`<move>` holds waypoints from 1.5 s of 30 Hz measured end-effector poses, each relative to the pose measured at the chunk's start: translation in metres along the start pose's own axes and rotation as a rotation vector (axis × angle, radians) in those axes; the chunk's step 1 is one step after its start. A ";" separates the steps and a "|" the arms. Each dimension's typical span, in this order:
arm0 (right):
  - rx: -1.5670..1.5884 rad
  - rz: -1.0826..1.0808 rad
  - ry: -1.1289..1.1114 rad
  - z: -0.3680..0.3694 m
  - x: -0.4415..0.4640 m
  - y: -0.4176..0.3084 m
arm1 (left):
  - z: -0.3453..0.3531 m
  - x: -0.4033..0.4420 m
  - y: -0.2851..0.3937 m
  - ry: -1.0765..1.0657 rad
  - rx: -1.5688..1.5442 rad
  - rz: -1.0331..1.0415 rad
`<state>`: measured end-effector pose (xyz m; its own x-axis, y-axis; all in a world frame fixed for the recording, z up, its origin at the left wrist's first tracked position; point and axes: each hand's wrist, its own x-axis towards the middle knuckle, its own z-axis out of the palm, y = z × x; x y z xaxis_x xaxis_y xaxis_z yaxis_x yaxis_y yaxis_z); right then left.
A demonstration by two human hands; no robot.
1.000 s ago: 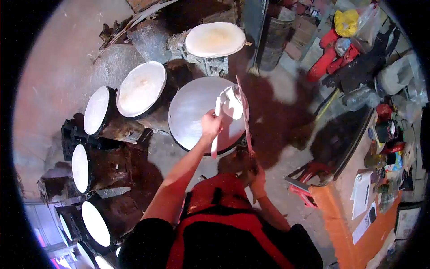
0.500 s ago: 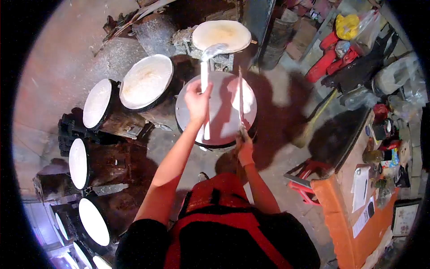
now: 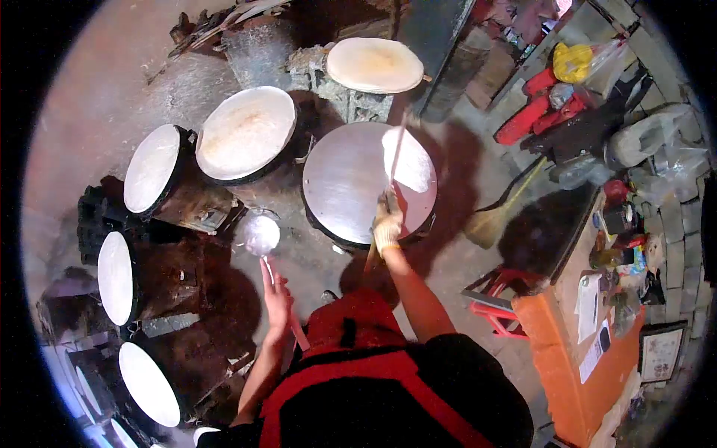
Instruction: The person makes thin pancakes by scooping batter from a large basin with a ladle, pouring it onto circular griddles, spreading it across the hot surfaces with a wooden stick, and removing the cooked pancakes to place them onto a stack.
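Note:
My left hand (image 3: 278, 302) is closed around the handle of a ladle (image 3: 261, 235), whose shiny round bowl points away from me, left of the griddle and over the floor. A round flat griddle (image 3: 342, 175) stands in front of me. On its right side lies a white patch of batter (image 3: 411, 164). My right hand (image 3: 388, 228), in a pale glove, grips a long thin wooden stick (image 3: 399, 145) over the near right part of the griddle. The stick slants up along the batter's left edge; whether it touches the batter I cannot tell.
Several drum-like stoves with pale round tops, such as this large one (image 3: 246, 134), curve along my left. A stack of flatbreads (image 3: 375, 66) sits beyond the griddle. To the right are a broom (image 3: 497, 220), a red stool (image 3: 497, 310) and an orange-covered table (image 3: 553, 351).
My left hand has drawn the ladle from above the griddle down and left, off its surface. The right hand has shifted slightly left and up with the stick. The view has turned a little.

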<state>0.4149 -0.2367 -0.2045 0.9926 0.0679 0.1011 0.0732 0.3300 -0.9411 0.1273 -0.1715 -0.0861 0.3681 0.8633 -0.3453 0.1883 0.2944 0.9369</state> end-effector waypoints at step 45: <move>-0.312 0.641 -0.651 -0.131 0.147 -0.082 | 0.059 -0.121 -0.067 0.364 -0.175 -0.246</move>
<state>0.5677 -0.3773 -0.1544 0.6115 0.6880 -0.3909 -0.3477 -0.2101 -0.9138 0.1239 -0.3196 -0.1105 -0.0172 0.8376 -0.5460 0.0619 0.5459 0.8355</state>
